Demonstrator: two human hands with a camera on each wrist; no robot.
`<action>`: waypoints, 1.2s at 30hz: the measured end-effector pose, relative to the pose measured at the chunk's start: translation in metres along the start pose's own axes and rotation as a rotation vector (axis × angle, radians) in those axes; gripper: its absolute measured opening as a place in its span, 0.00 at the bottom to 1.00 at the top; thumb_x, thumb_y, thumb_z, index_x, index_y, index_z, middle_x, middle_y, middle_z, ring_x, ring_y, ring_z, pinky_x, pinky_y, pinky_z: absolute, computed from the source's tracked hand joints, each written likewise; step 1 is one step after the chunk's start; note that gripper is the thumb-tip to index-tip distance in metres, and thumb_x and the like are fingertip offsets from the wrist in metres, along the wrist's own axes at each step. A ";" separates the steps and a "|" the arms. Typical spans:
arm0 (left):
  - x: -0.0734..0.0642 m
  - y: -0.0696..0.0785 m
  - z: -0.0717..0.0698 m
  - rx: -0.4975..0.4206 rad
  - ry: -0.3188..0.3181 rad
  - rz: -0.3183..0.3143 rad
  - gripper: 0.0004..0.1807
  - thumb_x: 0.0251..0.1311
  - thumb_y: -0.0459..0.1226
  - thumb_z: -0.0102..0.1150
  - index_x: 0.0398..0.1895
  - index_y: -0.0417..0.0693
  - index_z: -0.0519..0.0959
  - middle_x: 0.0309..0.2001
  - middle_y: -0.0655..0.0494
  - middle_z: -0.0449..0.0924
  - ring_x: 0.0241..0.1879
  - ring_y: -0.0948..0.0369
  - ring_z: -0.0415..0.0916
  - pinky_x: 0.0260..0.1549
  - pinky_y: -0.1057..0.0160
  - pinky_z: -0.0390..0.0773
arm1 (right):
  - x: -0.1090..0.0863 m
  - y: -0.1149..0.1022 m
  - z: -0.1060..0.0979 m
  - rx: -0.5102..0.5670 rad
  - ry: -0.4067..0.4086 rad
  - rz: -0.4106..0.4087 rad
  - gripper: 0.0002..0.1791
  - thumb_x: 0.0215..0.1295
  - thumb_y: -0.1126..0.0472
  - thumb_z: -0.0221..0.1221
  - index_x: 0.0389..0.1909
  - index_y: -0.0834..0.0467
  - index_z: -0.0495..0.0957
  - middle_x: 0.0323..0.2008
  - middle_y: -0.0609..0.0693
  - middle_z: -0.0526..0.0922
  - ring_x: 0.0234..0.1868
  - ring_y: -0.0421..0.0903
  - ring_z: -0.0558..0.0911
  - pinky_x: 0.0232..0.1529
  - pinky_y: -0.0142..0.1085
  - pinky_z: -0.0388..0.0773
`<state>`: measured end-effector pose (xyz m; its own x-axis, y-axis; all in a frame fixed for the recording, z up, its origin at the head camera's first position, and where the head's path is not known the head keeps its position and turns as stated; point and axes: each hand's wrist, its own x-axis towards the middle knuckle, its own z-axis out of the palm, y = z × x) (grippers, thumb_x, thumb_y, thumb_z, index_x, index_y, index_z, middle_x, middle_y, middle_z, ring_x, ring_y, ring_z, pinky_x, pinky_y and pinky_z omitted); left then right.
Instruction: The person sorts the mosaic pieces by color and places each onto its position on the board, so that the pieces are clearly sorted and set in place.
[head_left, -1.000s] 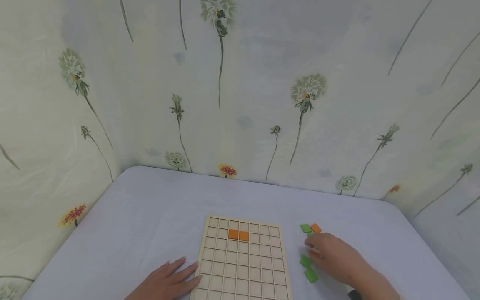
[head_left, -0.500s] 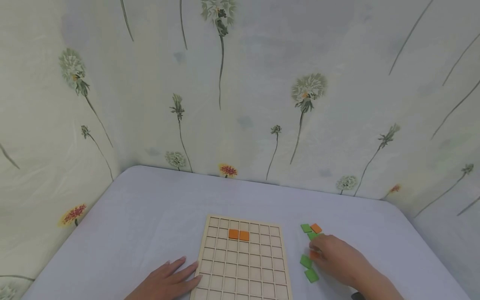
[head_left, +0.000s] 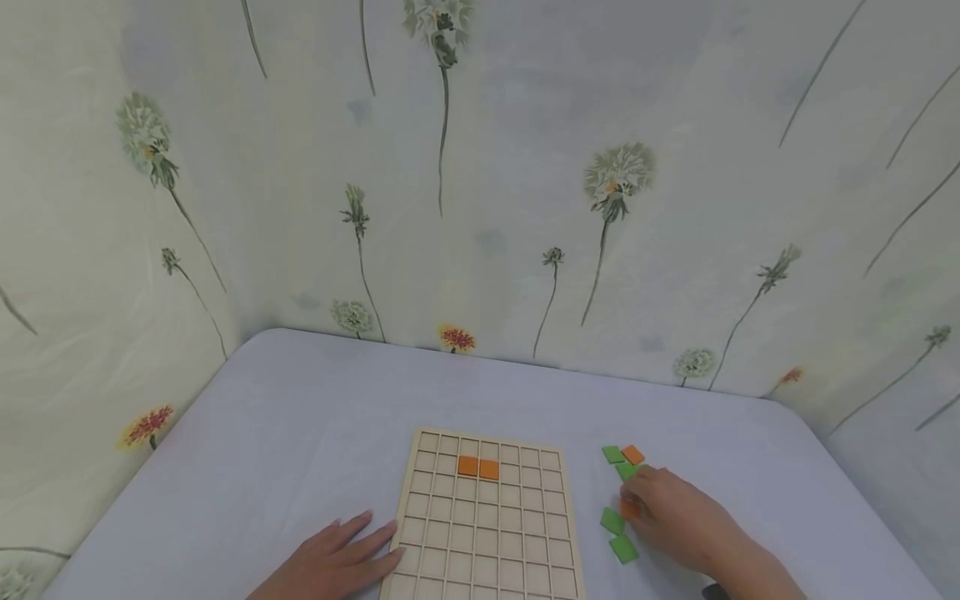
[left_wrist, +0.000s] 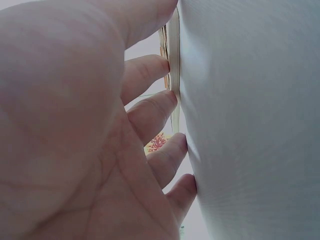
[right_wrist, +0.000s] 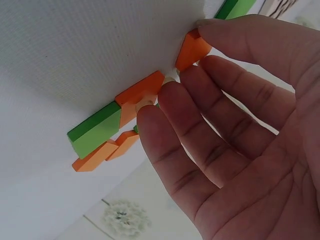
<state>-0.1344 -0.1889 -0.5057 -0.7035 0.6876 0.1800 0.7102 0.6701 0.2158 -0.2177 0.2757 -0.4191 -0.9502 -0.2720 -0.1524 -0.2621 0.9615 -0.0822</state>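
Two orange tiles are sitting in the grid; other tiles are lying loose.
At left, the left hand is resting with fingers spread, fingertips touching the left edge of the wooden board and gripping nothing. The two tiles are occupying adjacent cells in the second row from the far edge; all other visible cells are showing bare, so progress is judged early. Right of the board, at least four green tiles are lying on the table. Among them, the right hand is pinching a third orange tile between thumb and fingers. Near the far end, a fourth orange tile is lying loose. The hand is covering part of this group, so a full count is not being given.
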 end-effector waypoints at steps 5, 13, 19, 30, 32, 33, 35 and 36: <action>0.000 -0.001 0.001 0.032 0.017 0.020 0.38 0.70 0.68 0.50 0.75 0.59 0.75 0.75 0.57 0.71 0.71 0.45 0.69 0.58 0.42 0.77 | 0.000 0.000 0.000 -0.001 -0.005 0.007 0.07 0.59 0.64 0.74 0.33 0.51 0.85 0.29 0.41 0.76 0.33 0.42 0.73 0.43 0.45 0.79; 0.000 -0.002 0.002 0.037 0.024 0.031 0.38 0.70 0.68 0.50 0.74 0.59 0.75 0.75 0.57 0.71 0.71 0.46 0.70 0.57 0.42 0.77 | 0.002 -0.002 -0.001 0.003 -0.027 0.034 0.06 0.60 0.63 0.74 0.34 0.53 0.85 0.30 0.42 0.77 0.34 0.43 0.74 0.44 0.45 0.79; 0.000 -0.002 0.002 0.035 0.019 0.034 0.38 0.71 0.68 0.50 0.75 0.58 0.75 0.75 0.57 0.70 0.71 0.46 0.69 0.57 0.42 0.77 | 0.003 -0.002 0.000 -0.012 -0.042 0.058 0.05 0.61 0.63 0.72 0.35 0.55 0.84 0.29 0.43 0.77 0.33 0.44 0.74 0.44 0.46 0.80; 0.000 -0.003 0.002 -0.003 0.006 0.015 0.37 0.71 0.67 0.50 0.75 0.60 0.74 0.75 0.57 0.70 0.72 0.45 0.69 0.58 0.41 0.77 | 0.008 -0.004 -0.002 -0.012 -0.094 0.122 0.05 0.59 0.65 0.70 0.33 0.57 0.83 0.29 0.46 0.76 0.32 0.46 0.74 0.40 0.46 0.79; 0.001 -0.003 0.002 -0.006 -0.009 0.003 0.37 0.71 0.67 0.49 0.75 0.60 0.74 0.75 0.57 0.70 0.72 0.46 0.68 0.58 0.41 0.76 | 0.008 -0.004 -0.003 -0.008 -0.098 0.126 0.06 0.59 0.65 0.71 0.34 0.57 0.82 0.29 0.46 0.76 0.32 0.46 0.74 0.40 0.46 0.79; 0.002 -0.003 0.003 -0.003 -0.012 0.000 0.37 0.71 0.68 0.49 0.75 0.60 0.74 0.75 0.57 0.70 0.72 0.46 0.68 0.59 0.41 0.76 | 0.008 -0.005 -0.003 -0.006 -0.100 0.130 0.06 0.59 0.64 0.71 0.34 0.57 0.82 0.29 0.46 0.77 0.32 0.46 0.74 0.40 0.46 0.80; 0.002 -0.003 0.003 -0.012 -0.011 0.001 0.37 0.71 0.67 0.49 0.75 0.60 0.74 0.75 0.57 0.70 0.72 0.45 0.68 0.59 0.41 0.76 | 0.008 -0.004 -0.004 0.004 -0.104 0.142 0.07 0.59 0.64 0.71 0.34 0.57 0.82 0.29 0.46 0.77 0.32 0.46 0.74 0.41 0.46 0.80; 0.002 -0.003 0.003 -0.012 -0.006 0.006 0.37 0.71 0.67 0.50 0.75 0.60 0.74 0.75 0.57 0.70 0.72 0.45 0.69 0.58 0.41 0.77 | 0.008 -0.004 -0.004 0.010 -0.105 0.145 0.07 0.58 0.63 0.72 0.34 0.57 0.82 0.29 0.47 0.77 0.32 0.46 0.75 0.41 0.47 0.80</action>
<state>-0.1380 -0.1885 -0.5086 -0.6987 0.6935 0.1758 0.7143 0.6624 0.2261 -0.2246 0.2702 -0.4163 -0.9548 -0.1333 -0.2657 -0.1213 0.9907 -0.0611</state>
